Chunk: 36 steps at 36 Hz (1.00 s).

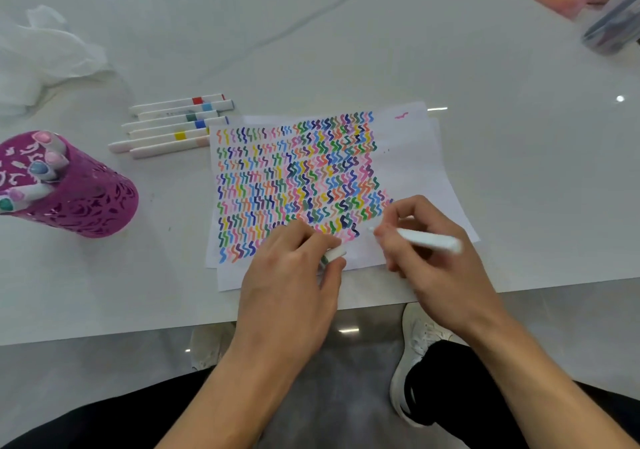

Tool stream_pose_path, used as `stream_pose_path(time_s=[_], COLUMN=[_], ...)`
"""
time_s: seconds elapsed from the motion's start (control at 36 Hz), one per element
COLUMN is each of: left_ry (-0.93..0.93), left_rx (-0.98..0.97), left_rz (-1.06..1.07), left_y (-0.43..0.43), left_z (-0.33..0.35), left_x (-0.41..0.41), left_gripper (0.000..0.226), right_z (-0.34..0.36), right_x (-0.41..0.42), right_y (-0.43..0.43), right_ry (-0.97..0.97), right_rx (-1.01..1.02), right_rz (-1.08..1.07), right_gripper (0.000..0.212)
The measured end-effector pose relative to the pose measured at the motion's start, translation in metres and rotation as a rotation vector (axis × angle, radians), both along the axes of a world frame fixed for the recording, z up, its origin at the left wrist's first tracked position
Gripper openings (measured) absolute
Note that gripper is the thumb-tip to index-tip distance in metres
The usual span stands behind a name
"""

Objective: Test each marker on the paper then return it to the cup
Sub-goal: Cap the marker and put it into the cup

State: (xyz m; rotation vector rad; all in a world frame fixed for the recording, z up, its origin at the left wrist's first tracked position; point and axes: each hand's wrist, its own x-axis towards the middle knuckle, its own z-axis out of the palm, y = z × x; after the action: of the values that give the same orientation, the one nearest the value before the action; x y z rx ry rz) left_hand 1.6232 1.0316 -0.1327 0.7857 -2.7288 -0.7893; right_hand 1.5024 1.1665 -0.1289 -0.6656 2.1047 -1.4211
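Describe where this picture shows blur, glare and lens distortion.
Head view: motion blur smears the marker in the right hand; the cap in the left hand is less smeared; glare spots glint on the glossy table; wide-angle distortion leans the cup outward; the far-right corner is soft.

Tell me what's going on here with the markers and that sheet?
A person at a white table is trying out markers. The right hand holds an uncapped white marker, its tip at the lower right of the paper. The left hand grips the cap and rests on the sheet. Coloured squiggles cover most of the paper. Several capped markers lie in a row to its left, and the purple cup holds several more.
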Motion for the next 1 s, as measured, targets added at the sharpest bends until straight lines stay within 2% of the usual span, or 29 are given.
stream_pose_path(time_s=[0.08, 0.31, 1.0], left_ry=[-0.007, -0.03, -0.054], left_rx=[-0.038, -0.082, -0.069], left_rz=[-0.01, -0.022, -0.001], left_y=[0.001, 0.002, 0.003], left_z=[-0.003, -0.005, -0.004], left_x=[0.0, -0.001, -0.003], left_gripper=[0.015, 0.01, 0.007], right_z=[-0.003, -0.015, -0.021], right_x=[0.0, 0.002, 0.002], right_y=[-0.002, -0.007, -0.012], right_ry=[-0.014, 0.005, 0.027], right_rx=[-0.018, -0.018, 0.034], right_rz=[-0.021, -0.113, -0.245], right_gripper=[0.003, 0.018, 0.023])
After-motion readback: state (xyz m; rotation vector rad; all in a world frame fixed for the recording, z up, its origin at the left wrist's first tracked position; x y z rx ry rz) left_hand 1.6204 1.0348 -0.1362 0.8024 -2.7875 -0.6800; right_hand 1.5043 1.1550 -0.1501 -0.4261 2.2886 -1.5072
